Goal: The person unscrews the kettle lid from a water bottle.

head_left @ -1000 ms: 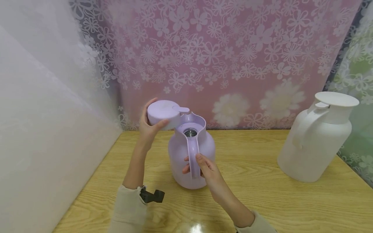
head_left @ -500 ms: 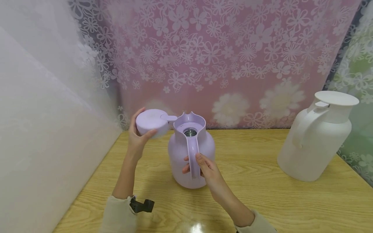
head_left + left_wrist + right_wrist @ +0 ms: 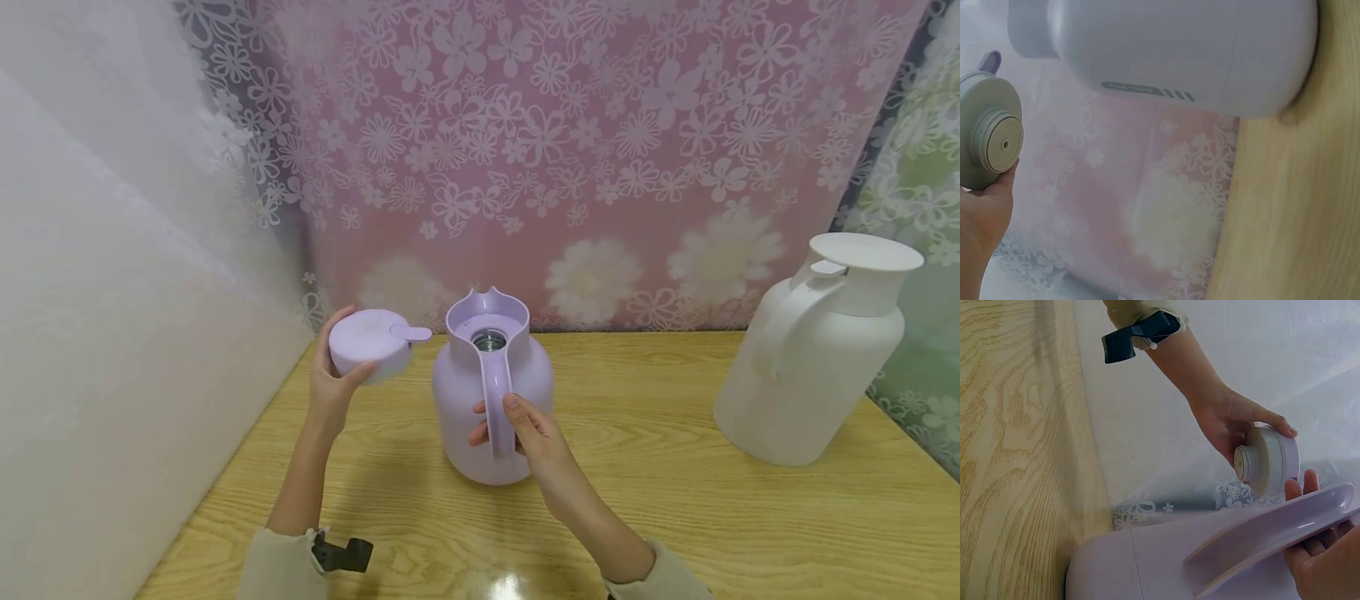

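Observation:
A lilac thermos jug (image 3: 461, 400) stands upright on the wooden table, its round mouth uncovered. My right hand (image 3: 543, 454) grips its handle (image 3: 497, 400), the fingers curled round from the right side. To the left of the jug, raised above the table, my left hand (image 3: 332, 392) holds the lilac lid (image 3: 367, 342) by its rim, thumb in front. The lid's tab points right, apart from the jug. Its pale underside with a threaded plug (image 3: 1004, 144) shows in the left wrist view, and the right wrist view has the lid (image 3: 1269, 462) side-on.
A white thermos jug (image 3: 817, 358) with its lid on stands at the right of the wooden table (image 3: 637, 500). A white wall (image 3: 135, 317) borders the left side. Flowered pink cloth (image 3: 562, 167) hangs behind the table's back edge.
My left hand has carried the lid left and down, away from the jug's mouth. The right hand and the jug have stayed in place.

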Available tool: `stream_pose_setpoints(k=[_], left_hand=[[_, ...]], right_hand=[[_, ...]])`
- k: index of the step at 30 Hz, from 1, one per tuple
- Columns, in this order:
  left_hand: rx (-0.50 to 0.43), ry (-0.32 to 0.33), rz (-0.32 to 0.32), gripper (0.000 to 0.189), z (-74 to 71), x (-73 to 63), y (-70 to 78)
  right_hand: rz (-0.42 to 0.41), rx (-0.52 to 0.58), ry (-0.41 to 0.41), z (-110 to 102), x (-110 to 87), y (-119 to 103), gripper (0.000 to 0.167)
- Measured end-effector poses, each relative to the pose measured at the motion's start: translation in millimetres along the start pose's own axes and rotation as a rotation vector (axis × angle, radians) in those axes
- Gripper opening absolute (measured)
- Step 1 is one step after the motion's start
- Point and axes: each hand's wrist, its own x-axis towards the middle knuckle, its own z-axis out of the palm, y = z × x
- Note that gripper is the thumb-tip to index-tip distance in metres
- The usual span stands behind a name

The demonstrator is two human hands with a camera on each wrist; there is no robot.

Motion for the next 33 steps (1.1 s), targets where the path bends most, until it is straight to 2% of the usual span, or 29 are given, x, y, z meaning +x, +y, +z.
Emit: stream_pose_setpoints(k=[5, 11, 18, 24, 33], left_hand=[[0.044, -0.005, -0.024, 0.071, -7.5, -7.9, -4.3], [0.087, 0.005, -0.087, 0.071, -14.5, -16.3, -8.9], [0.098, 0.007, -0.144, 0.069, -23.3, -25.3, -17.3], [0.062, -0.005, -0.163, 0.061, -34.2, -31.3, -29.0], [-0.101, -0.025, -0.155, 0.059, -42.8, -35.6, -40.5]], right_hand=[[-0.001, 0.003, 0.006, 0, 0.1, 0, 0.048], [-0.008, 0.008, 0.008, 1, -0.1, 0, 0.047], [-0.008, 0.011, 0.009, 0, -0.5, 0, 0.047], [0.0, 0.012, 0.009, 0, -0.7, 1, 0.048], [0.005, 0.013, 0.009, 0, -0.7, 0, 0.048]])
